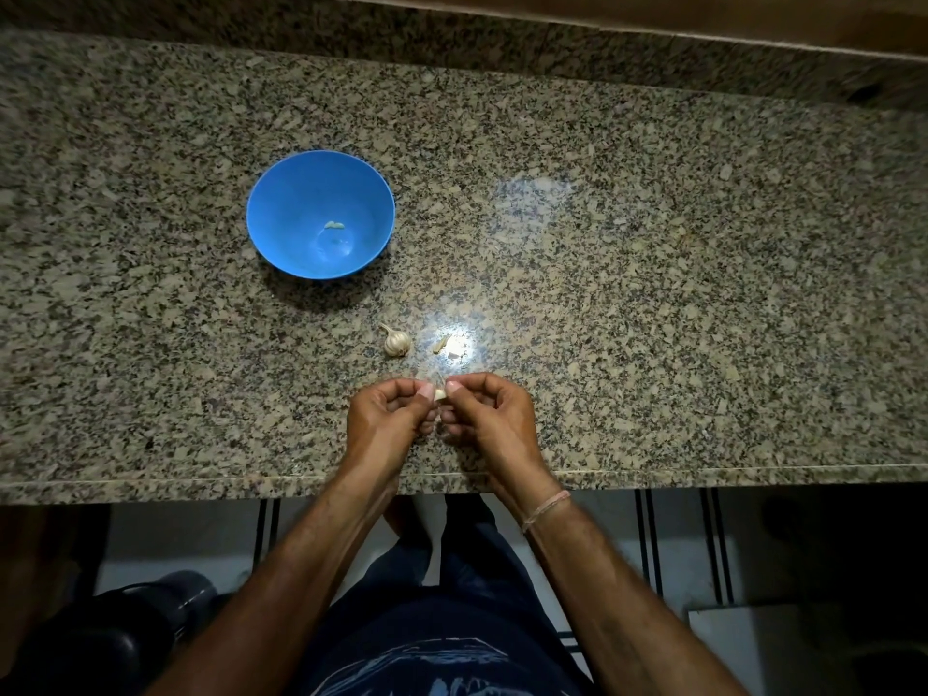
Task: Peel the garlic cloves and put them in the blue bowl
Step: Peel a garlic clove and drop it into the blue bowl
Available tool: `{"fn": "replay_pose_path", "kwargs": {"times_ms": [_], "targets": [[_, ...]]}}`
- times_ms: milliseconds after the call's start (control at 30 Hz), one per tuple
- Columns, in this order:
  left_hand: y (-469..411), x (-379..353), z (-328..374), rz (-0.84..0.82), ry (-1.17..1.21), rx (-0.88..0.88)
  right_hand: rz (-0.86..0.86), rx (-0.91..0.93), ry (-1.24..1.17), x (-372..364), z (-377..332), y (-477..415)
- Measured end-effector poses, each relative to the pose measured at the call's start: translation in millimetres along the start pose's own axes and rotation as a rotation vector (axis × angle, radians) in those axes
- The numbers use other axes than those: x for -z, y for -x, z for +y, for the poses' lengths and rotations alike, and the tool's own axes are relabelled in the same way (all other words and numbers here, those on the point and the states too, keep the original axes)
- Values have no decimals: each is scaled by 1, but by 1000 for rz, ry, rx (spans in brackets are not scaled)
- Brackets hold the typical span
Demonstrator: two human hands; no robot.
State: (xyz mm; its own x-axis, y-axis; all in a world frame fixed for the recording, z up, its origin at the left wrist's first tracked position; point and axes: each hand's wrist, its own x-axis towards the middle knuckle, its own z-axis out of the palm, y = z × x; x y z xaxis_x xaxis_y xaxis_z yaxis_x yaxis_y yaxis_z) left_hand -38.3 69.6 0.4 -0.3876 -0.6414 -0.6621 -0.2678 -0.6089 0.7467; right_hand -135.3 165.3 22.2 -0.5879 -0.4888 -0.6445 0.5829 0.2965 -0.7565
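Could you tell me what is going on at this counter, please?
A person is peeling garlic at a granite counter. The left hand and right hand pinch one clove between them. A garlic bulb and peel scraps lie just beyond. The blue bowl, farther left, holds a little peeled garlic already.

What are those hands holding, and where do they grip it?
A small garlic clove: the left hand pinches its left side, the right hand its right side, thumbs on top.
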Motion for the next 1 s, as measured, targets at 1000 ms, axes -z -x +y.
{"fn": "replay_pose_path", "kwargs": {"times_ms": [1000], "targets": [[11, -5, 19, 52, -415, -311, -14, -34, -152, -1, -1, -5]]}}
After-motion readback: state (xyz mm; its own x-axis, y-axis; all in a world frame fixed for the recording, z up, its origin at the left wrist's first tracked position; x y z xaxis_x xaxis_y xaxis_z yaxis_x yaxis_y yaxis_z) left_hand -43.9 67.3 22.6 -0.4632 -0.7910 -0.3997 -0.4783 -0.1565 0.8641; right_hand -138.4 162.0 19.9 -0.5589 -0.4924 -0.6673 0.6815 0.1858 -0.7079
